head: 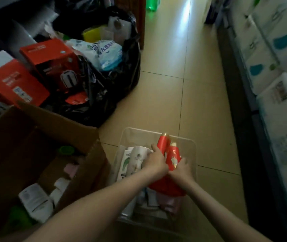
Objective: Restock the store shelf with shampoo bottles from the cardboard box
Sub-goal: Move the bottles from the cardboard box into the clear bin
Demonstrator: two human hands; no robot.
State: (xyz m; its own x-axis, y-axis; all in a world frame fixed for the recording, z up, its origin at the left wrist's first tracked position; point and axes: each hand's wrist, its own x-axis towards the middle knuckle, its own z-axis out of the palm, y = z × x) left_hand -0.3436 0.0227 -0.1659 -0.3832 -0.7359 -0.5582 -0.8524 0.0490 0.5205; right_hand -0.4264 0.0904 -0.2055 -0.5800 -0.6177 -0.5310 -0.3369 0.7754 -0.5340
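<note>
While red bottles (163, 142) overhang bin (144, 131) | left hand (157, 162) grips one — right hand (183, 169), seemingly, other

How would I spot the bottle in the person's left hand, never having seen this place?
Find the clear bin on the floor, right of the cardboard box. Over it the left hand grips a red bottle, gold-capped and plain, unlike its neighbour with the white mark.

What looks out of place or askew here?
The black bag sags open onto the aisle floor, packets heaped at its mouth; red boxes beside it lean askew. Bottles lie jumbled in the clear bin.
</note>
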